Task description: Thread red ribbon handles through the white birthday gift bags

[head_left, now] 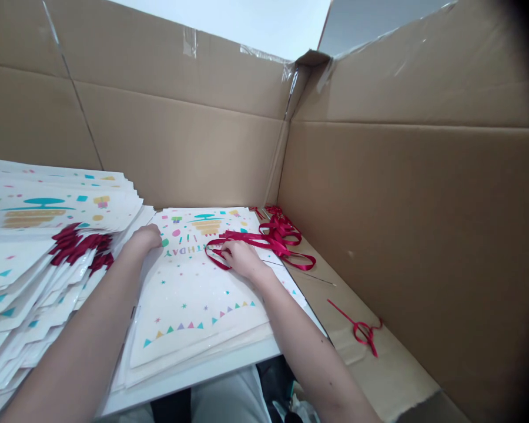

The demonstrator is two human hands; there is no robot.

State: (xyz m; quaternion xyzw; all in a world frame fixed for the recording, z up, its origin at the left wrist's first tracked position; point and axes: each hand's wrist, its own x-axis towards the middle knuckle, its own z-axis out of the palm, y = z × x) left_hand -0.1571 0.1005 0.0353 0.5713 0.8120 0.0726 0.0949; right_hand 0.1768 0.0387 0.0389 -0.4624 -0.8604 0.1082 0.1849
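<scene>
A stack of white printed sheets [194, 288], with a cake, coloured bunting and partly covered lettering reading "THDAY", lies in front of me. Over the lettering, my right hand [243, 259] is closed on a red ribbon [216, 262], whose loop lies around the fingertips. The ribbon runs right towards a loose heap of red ribbons [282, 232]. At the sheets' upper left edge rests my left hand [148, 237]; its fingers are mostly hidden, so its grip cannot be made out.
A tall pile of similar printed sheets [70, 200], with bunched dark red ribbon [80, 245], stands at left. Cardboard walls [194, 153] rise behind and to the right. On the cardboard [335, 335] at right lie a knotted red ribbon piece [364, 332] and a thin stick [321, 279].
</scene>
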